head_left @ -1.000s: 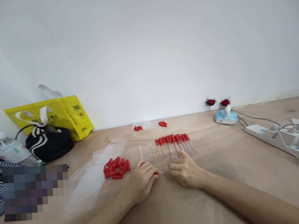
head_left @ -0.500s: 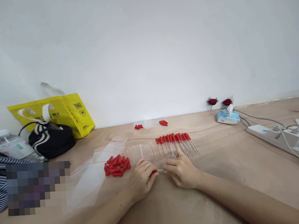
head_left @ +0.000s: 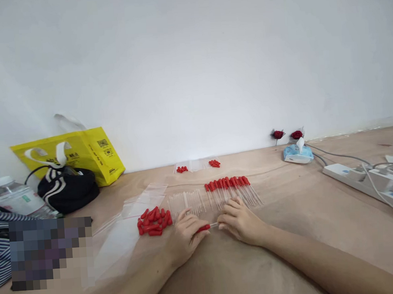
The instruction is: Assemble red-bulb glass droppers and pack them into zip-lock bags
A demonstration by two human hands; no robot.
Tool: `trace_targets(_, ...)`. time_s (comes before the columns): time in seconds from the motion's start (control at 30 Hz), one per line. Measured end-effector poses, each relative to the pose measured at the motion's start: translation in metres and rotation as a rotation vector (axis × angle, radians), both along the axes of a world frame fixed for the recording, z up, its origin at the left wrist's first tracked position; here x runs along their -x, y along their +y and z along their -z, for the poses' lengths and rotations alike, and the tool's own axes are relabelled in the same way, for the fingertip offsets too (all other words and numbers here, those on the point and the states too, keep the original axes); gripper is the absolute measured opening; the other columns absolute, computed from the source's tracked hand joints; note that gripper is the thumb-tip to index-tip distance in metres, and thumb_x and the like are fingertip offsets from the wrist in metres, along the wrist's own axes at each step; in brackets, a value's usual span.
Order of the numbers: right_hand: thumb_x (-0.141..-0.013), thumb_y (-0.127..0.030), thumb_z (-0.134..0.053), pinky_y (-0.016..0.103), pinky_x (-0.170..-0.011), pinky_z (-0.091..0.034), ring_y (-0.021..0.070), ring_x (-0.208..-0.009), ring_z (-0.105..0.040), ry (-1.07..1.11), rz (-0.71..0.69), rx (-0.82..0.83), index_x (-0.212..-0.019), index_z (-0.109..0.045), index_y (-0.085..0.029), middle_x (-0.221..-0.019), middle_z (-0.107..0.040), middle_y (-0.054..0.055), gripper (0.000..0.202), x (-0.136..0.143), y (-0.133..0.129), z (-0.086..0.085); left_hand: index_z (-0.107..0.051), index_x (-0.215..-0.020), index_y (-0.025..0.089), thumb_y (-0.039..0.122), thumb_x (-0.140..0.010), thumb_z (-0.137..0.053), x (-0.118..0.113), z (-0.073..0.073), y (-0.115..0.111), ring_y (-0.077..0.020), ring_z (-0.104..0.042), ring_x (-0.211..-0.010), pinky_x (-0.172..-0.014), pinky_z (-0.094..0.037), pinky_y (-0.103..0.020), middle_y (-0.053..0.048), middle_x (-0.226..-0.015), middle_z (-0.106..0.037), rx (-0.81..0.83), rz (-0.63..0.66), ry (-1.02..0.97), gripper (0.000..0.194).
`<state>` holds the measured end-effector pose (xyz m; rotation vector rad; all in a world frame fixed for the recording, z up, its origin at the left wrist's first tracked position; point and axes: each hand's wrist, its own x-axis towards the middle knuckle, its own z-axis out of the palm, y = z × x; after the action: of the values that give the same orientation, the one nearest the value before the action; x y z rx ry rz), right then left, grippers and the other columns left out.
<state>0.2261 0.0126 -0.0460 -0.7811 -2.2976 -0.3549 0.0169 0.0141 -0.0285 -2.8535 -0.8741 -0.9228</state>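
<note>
Since the earlier frame, the fingers of the right hand [head_left: 239,222] have curled in more closely, and more of the red cap [head_left: 204,227] now shows past the fingertips of the left hand [head_left: 185,234]. From where I stand, the left thumb and fingers are pinched narrow around that cap, which lies low over the table [head_left: 257,267] with a clear tube [head_left: 214,225] running from it to the right hand. The right fingers look closed on the tube's far end, though it is so thin and pale that I can't swear to their grip.

To do this well, I'd say, keep cap and tube in one straight line, hold the glassy-looking part close to the cap's mouth, and press with a small twist instead of a shove. Any sideways bend could snap something that slender. The soft-looking cap should be held lightly, so its mouth isn't squashed shut.

Loose red caps [head_left: 153,220] sit beside the left hand, bare tubes [head_left: 185,201] lie beyond it, and capped tubes [head_left: 228,182] lie just past the right.
</note>
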Motion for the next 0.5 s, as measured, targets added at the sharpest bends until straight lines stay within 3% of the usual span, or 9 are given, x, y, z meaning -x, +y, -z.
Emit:
trace_targets(0.1, -0.083, -0.02, -0.047, 0.04, -0.088, -0.021, 0.0158, -0.083, -0.049, 0.022, -0.009, -0.192, -0.088, -0.057, -0.019, -0.072, -0.061, 0.0, 0.011, -0.0029, -0.0002, 0.0026, -0.059, -0.089, 0.022, 0.023, -0.086, -0.045, 0.0022, 0.002, 0.0012, -0.0132, -0.058, -0.07, -0.091, -0.03, -0.038, 0.002, -0.074, -0.067, -0.049, 0.004, -0.014, 0.014)
trace_targets(0.2, -0.083, -0.013, -0.044, 0.042, -0.092, -0.017, 0.0158, -0.084, -0.049, -0.014, -0.016, -0.322, -0.094, -0.057, -0.016, -0.065, -0.06, 0.0, 0.017, -0.0047, -0.0004, 0.005, -0.058, -0.097, 0.022, 0.026, -0.086, -0.046, 0.0026, 0.0039, 0.0023, -0.0141, -0.058, -0.071, -0.088, -0.031, -0.038, 0.001, -0.073, -0.066, -0.11, -0.007, -0.008, 0.017)
trace_targets(0.5, -0.084, -0.016, -0.041, 0.037, -0.083, -0.021, 0.0109, -0.06, -0.04, 0.013, -0.026, -0.244, -0.079, -0.057, -0.016, -0.054, -0.054, -0.003, 0.017, 0.0039, -0.0026, 0.0022, -0.059, -0.076, 0.019, 0.02, -0.085, -0.041, -0.0062, 0.0014, -0.0029, -0.0139, -0.053, -0.065, -0.086, -0.03, -0.039, 0.001, -0.066, -0.061, -0.093, -0.068, 0.053, 0.02)
